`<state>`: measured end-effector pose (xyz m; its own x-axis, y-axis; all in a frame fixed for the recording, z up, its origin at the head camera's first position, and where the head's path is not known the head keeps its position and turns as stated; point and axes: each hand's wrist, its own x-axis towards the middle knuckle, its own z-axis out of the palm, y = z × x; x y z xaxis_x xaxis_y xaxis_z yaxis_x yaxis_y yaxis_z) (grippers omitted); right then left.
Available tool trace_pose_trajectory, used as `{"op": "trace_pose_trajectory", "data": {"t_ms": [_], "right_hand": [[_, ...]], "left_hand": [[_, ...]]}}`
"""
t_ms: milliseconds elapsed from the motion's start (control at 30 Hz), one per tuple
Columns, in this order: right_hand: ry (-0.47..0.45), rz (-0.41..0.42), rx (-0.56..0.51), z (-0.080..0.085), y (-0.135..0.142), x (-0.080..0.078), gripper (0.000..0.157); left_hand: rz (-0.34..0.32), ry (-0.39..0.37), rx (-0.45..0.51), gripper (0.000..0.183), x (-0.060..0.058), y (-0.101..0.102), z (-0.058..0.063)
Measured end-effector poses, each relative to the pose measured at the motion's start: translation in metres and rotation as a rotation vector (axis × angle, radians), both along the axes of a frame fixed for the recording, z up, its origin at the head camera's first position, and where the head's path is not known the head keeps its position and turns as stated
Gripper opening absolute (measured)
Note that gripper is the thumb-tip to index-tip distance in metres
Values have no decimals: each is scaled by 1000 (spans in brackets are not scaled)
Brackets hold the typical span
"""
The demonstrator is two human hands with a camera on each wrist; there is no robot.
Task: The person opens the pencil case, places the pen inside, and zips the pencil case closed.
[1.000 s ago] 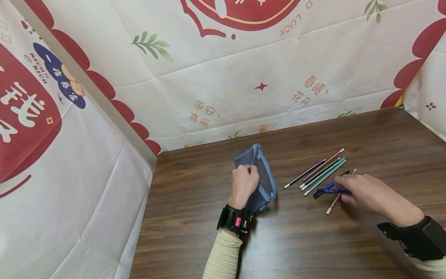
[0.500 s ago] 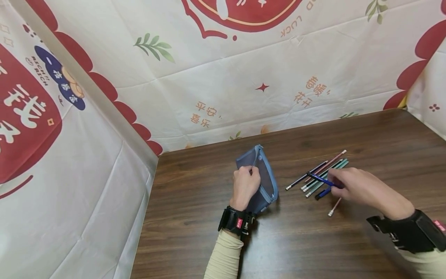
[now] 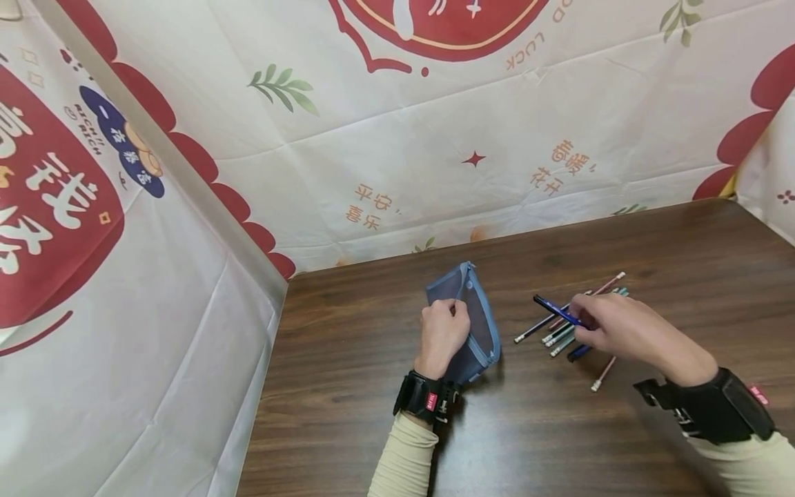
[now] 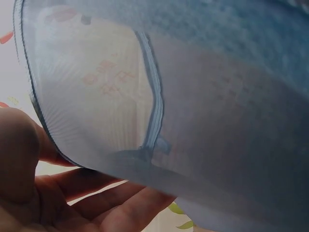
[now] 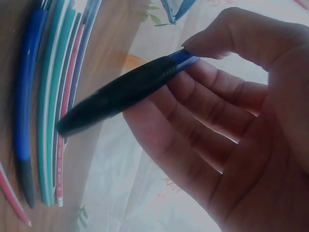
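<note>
R hand (image 3: 640, 338) pinches blue pen (image 3: 555, 309), now nearer L hand (image 3: 442, 337), so pick's prob. done. L hand grips pouch (image 3: 467, 362).

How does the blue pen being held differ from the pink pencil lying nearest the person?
Look: the blue pen has a black end, while the pink pencil has a whitish one.
Pose: the pen is raised in the right grip; the pencil lies on the table.
Both are long and slim.
</note>
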<state>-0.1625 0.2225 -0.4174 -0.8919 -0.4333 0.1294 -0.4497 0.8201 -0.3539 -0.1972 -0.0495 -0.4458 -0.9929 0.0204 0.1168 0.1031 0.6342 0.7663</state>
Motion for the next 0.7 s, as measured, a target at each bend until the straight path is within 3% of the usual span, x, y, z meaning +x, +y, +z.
{"op": "trace_pose_trajectory", "data": {"t_ms": [300, 700], "right_hand": [[-21, -16, -61, 2, -10, -6, 11], [4, -86, -141, -9, -13, -21, 12]], "left_hand": [[3, 6, -13, 38, 0, -1, 1], [23, 8, -17, 37, -1, -1, 3]]}}
